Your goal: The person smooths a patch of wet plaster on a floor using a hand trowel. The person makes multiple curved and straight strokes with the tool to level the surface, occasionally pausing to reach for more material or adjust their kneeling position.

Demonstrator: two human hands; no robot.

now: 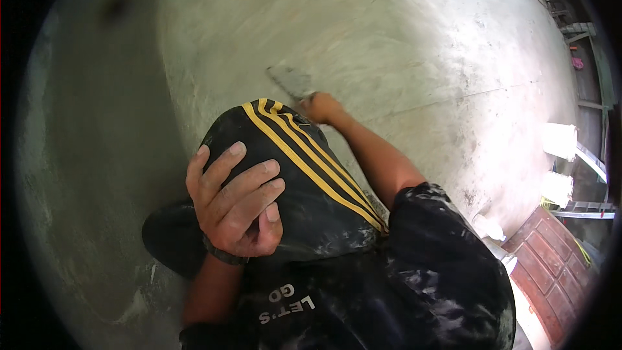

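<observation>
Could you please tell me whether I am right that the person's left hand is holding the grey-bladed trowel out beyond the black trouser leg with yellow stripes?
Not quite: in the head view, the right hand is holding the grey-bladed trowel out beyond the black trouser leg with yellow stripes.

The view looks steeply down from the left one of two fisheye cameras on the person's head, upright, over the dusty black short-sleeved shirt at the lower edge; the bare left hand and the black trousers with yellow stripes loom near and large, the bare right hand looks smaller and farther off above the middle, and the wide lens takes in the pale grey smeared surface beyond and, toward its curved right rim, a reddish-brown panelled board
</observation>
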